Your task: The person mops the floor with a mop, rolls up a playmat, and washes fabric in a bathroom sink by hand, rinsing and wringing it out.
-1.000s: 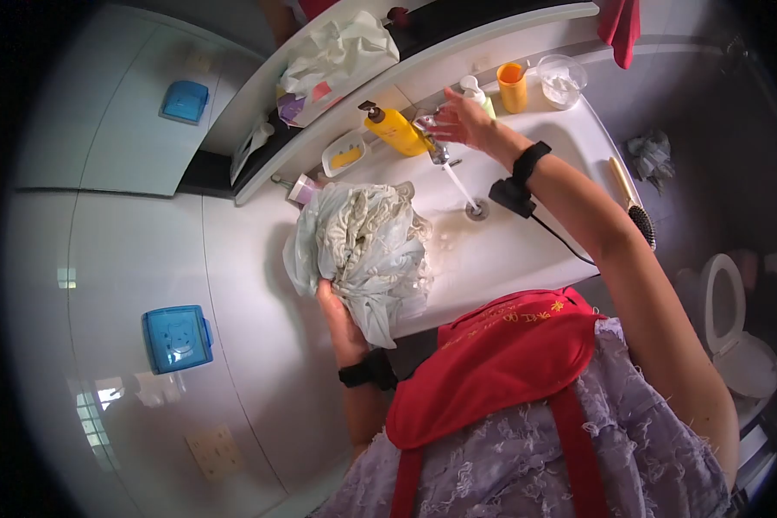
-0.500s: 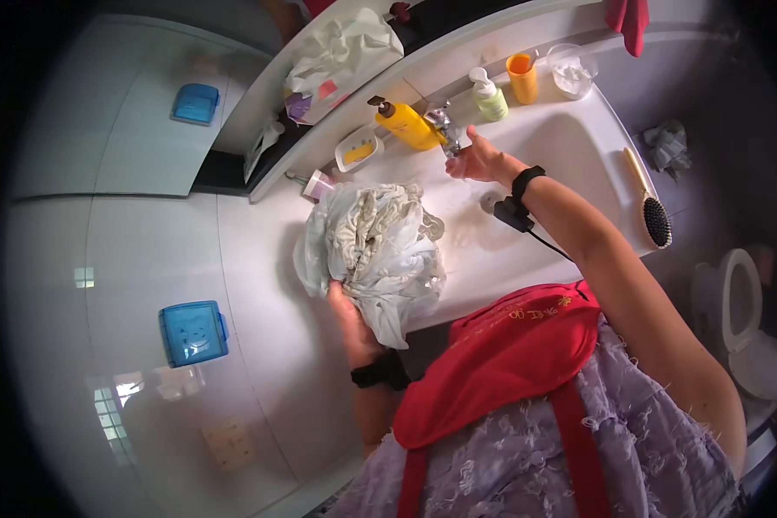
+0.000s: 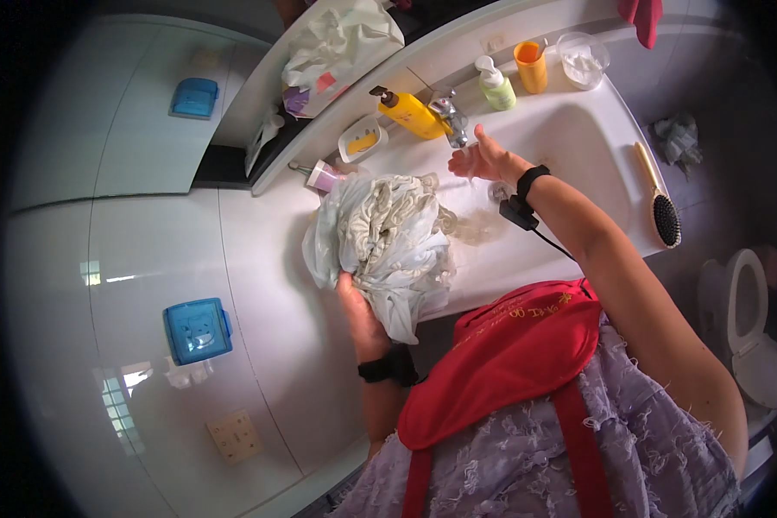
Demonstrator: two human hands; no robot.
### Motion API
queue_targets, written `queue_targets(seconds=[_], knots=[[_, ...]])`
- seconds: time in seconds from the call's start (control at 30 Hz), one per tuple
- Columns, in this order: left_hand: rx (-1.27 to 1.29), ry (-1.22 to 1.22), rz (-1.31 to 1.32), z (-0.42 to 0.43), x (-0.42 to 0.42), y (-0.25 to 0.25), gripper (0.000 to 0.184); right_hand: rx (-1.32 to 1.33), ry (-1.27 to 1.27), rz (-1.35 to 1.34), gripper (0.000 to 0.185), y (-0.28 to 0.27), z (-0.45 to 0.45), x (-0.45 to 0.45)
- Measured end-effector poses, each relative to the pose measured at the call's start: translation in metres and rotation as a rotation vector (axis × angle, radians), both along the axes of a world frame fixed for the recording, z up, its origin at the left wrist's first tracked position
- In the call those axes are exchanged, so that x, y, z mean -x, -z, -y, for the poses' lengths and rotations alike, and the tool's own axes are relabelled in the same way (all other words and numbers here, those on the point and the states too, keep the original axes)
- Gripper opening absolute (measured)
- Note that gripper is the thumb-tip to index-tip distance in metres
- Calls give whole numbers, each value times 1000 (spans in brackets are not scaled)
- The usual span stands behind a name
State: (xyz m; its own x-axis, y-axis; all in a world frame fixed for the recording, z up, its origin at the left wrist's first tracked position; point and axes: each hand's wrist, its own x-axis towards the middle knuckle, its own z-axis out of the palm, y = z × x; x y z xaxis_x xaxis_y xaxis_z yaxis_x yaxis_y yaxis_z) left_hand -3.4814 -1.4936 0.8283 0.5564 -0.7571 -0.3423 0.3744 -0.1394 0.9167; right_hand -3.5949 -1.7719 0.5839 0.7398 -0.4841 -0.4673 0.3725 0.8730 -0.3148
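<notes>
A bundle of pale, bunched cloth in a thin whitish plastic bag rests at the left end of the white sink. My left hand grips the bag's lower left side; its fingertips are partly hidden by the folds. Under the running metal faucet, my right hand is held with its fingers apart and nothing in it, and water runs over it. A yellow pump bottle stands just left of the faucet.
Behind the basin are a green pump bottle, an orange cup, a clear bowl and a soap dish. A purple-labelled tube lies left. A hairbrush rests on the right rim, with a toilet beyond.
My right hand has come down from beside the faucet handle into the water under the spout. My left hand keeps its hold on the bag. The view has shifted slightly.
</notes>
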Motion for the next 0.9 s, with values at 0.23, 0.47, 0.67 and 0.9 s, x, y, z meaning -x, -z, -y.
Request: queue_targets(seconds=[0.23, 0.47, 0.67, 0.9], knots=[[-19, 37, 63, 3, 8, -11, 54, -45, -76, 202, 101, -18, -6, 6], [-32, -3, 83, -3, 6, -7, 57, -192, 141, 89, 74, -7, -9, 5], [-59, 20, 45, -1, 4, -8, 56, -1, 121, 76, 40, 1, -8, 10], [-43, 16, 46, 1, 3, -7, 54, -128, 89, 119, 33, -5, -14, 2]])
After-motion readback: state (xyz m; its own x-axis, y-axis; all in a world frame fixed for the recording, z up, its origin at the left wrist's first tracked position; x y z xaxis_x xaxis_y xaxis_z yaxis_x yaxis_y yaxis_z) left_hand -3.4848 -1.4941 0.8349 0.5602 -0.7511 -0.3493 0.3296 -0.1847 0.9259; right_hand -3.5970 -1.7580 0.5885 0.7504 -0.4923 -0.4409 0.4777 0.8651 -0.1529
